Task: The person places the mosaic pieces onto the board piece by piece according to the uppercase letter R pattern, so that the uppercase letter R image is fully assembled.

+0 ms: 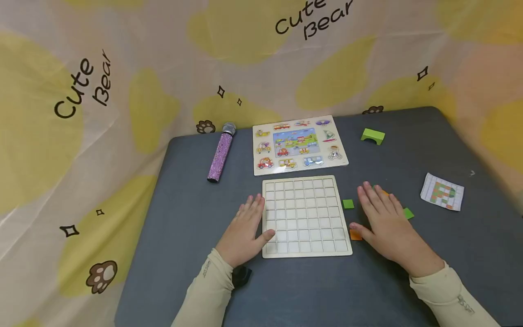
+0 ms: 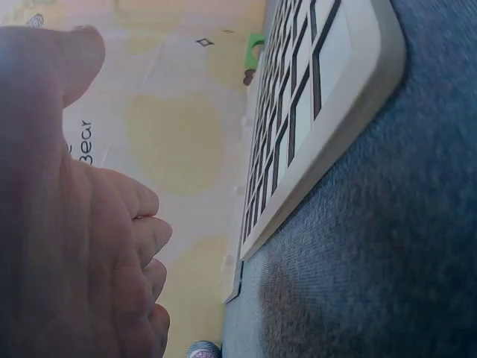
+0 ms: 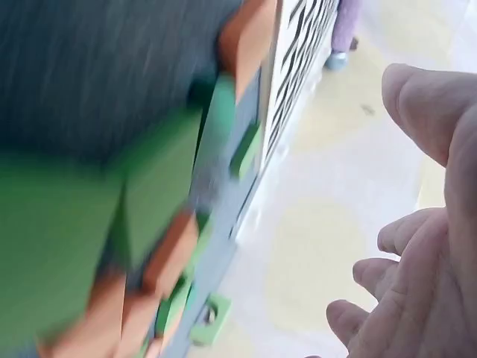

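Might scatter orange tile (image 1: 356, 235) and green square tile (image 1: 348, 204) by sweeping right hand (image 1: 388, 234) too low, with straight, empty fingers (image 1: 367, 204) there and on left hand (image 1: 243, 234).

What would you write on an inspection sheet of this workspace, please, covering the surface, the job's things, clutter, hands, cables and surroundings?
Surface: dark grey table.
Job's things: pale grid board, no tiles seen in its cells; green tiles and orange tiles to its right, some partly hidden by a hand.
Clutter: purple glittery microphone, vehicle picture puzzle, green arch block, colored pattern card.
Hands: left hand over the board's left edge; right hand above the tiles; both hold nothing.
Cables: nothing seen.
Surroundings: "Cute Bear" fabric backdrop behind the table.
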Demonstrator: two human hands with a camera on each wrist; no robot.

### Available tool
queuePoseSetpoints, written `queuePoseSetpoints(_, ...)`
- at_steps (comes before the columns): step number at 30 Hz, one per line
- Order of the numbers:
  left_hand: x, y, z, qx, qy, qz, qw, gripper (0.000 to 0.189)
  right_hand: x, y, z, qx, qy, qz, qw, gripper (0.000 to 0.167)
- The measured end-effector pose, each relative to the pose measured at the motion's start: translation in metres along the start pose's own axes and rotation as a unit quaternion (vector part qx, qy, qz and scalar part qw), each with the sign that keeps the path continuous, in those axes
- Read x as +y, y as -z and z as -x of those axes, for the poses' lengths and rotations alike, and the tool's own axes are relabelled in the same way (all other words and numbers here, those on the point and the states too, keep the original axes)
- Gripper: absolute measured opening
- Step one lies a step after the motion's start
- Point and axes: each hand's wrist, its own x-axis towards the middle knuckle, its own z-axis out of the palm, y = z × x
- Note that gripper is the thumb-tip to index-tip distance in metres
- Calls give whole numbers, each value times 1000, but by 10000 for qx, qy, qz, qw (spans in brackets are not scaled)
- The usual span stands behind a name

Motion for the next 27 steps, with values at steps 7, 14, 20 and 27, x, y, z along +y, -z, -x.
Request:
queuePoseSetpoints(7,0,1,-4,-163,12,-9,9999,93,43,25,-2,-41,-643,494,9967,70)
queuePoseSetpoints(14,-4,-1,-2,-399,353,24,9986,93,66,28,-4,44,-1191,362,9922,27)
queuePoseSetpoints(20,-7,-1,8,-478,581,23,9972,91,61,18,-10,-4,-1373,222,9903,21)
queuePoseSetpoints(27,-3,-8,-3,-644,523,-50,9965,91,55,31,-10,-23,-1616,-9,9869,13)
